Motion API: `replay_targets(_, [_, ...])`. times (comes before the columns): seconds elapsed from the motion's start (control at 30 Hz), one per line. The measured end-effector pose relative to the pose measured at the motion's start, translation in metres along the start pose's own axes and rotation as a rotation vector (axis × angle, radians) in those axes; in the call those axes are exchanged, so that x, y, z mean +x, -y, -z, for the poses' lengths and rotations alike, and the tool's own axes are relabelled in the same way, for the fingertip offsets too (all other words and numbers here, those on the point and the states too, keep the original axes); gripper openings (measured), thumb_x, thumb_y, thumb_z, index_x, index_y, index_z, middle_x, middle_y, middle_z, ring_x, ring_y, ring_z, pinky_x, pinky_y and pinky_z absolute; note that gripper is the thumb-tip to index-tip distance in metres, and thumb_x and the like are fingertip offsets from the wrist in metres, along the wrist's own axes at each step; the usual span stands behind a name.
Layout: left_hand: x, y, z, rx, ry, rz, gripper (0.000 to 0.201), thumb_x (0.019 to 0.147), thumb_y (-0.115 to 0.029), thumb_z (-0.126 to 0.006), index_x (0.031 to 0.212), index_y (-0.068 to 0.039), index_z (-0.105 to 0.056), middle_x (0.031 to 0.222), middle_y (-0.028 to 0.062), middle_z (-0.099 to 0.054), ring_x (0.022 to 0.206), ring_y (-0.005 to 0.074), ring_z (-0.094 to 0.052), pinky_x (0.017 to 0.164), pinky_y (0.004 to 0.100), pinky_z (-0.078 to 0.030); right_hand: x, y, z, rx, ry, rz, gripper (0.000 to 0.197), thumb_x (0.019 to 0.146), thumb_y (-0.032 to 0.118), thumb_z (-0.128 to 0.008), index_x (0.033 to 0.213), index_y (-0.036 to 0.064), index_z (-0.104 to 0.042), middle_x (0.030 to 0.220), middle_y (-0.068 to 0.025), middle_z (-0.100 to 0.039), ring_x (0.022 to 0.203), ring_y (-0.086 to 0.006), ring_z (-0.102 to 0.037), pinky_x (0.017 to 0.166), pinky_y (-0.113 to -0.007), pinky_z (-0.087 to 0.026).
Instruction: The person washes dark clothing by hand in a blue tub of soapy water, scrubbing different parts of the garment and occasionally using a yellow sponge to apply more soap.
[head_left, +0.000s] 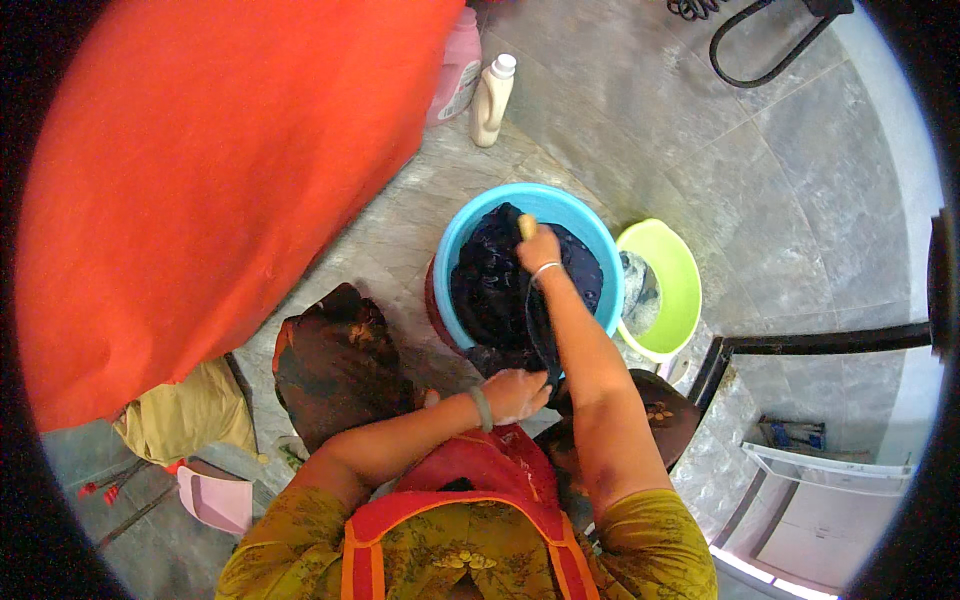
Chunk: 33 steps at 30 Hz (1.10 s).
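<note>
Dark wet cloth [489, 270] fills much of a round blue basin [459, 226] in front of me. At its near rim my left hand [515, 395] is closed on a strip of the dark cloth, with whitish suds on the skin. Over the middle of the basin my right hand [541, 248] is closed round a small yellowish block [527, 227]; whether it is soap or a brush I cannot tell. A stretch of cloth runs between the two hands. My right fingertips are mostly hidden.
Right of the basin stands a green tub [676, 270] with sudsy cloth inside. A cream bottle [492, 103] and a pink jug [458, 70] stand beyond. A large red cover [230, 180] takes up the left, with a pink dustpan [216, 500] below it.
</note>
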<state>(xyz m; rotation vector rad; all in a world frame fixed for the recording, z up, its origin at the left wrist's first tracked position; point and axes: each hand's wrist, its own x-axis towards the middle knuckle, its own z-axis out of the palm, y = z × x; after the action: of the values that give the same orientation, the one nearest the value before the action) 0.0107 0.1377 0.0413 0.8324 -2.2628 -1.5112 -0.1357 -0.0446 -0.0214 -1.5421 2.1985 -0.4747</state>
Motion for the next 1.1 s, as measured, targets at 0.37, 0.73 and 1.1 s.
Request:
replay_targets(0.37, [0.048,0.075,0.058,-1.689,-0.584,-0.161,0.057,0.085,-0.032,-0.048,0.129,-0.002,-0.027,0.128,0.0143,-0.037,0.117,0.0243,-0.038,0.095,0.037,-0.034,-0.111,0.092,0.107,0.214,0.147,0.587,0.055,0.069,0.027,-0.066,0.114,0.0018,-0.046,0.111,-0.0194,-0.05,0.103,-0.0321,-0.048,0.086,-0.035,-0.039])
replay_targets(0.73, [0.049,0.047,0.036,-1.626,-0.555,0.068,0.047,0.092,-0.041,-0.028,0.128,-0.012,-0.034,0.126,0.0021,-0.041,0.117,0.0176,-0.038,0.099,0.0326,-0.029,-0.118,0.069,0.028,0.163,-0.056,0.125,0.062,0.072,0.045,-0.06,0.109,-0.0027,-0.046,0.102,-0.0224,-0.054,0.096,-0.0369,-0.052,0.084,-0.043,-0.04])
replay_targets(1.1, [0.041,0.067,0.038,-1.699,-0.529,0.275,0.042,0.076,-0.013,-0.062,0.113,-0.01,-0.042,0.082,0.0066,-0.054,0.09,0.0215,-0.053,0.08,0.0366,-0.044,-0.123,0.04,0.061,0.426,0.089,0.231,0.06,0.063,0.002,-0.057,0.12,0.0013,-0.038,0.11,-0.0221,-0.051,0.101,-0.0352,-0.05,0.088,-0.035,-0.04])
